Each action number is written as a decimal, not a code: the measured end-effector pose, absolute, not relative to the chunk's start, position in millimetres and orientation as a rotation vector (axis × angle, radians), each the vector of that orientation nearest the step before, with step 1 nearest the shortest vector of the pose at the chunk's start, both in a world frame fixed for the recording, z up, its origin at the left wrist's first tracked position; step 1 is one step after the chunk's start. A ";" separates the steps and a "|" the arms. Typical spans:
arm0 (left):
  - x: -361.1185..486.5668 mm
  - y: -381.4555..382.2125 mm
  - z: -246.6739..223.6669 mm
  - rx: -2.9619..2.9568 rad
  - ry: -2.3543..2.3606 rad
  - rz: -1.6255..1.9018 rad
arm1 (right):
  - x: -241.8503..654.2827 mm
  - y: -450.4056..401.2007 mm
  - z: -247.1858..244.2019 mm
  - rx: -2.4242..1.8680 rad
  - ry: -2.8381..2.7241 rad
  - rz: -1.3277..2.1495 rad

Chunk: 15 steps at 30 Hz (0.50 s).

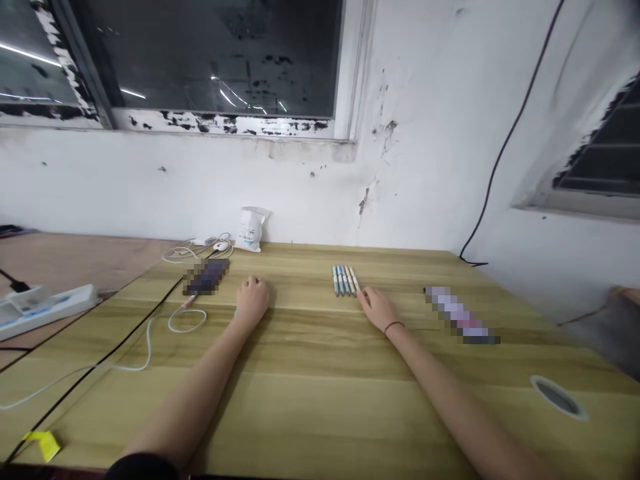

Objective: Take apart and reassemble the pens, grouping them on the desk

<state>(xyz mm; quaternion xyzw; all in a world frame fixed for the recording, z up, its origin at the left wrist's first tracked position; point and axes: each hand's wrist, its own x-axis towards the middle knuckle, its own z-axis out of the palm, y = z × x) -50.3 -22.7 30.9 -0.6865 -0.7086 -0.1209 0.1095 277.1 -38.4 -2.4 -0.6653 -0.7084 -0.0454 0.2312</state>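
Note:
Several slim pens, with pale blue, green and cream barrels, lie side by side in a row on the wooden table. At the right end of that row, my right hand has its fingers together on the lower end of the cream pen. My left hand rests on the table left of the pens, its fingers curled. A sliver of pale blue shows at its left edge, but what it holds is hidden.
A blurred-out dark phone-like object with a white cable lies left. Behind it are coiled cords and a white packet. A power strip is far left. Right are a pixelated object and a cable hole.

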 end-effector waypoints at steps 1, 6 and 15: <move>-51.9 -21.6 30.8 -2.039 -2.084 -0.346 | 277.0 -39.2 -2.5 -1.812 -1.951 -0.108; -54.3 -19.3 31.6 -2.165 -2.061 -0.317 | 275.5 -43.9 -1.1 -1.823 -1.870 -0.089; -7.5 -38.5 50.0 -2.716 -1.701 -1.672 | 226.6 -85.4 16.9 -1.252 -1.996 0.296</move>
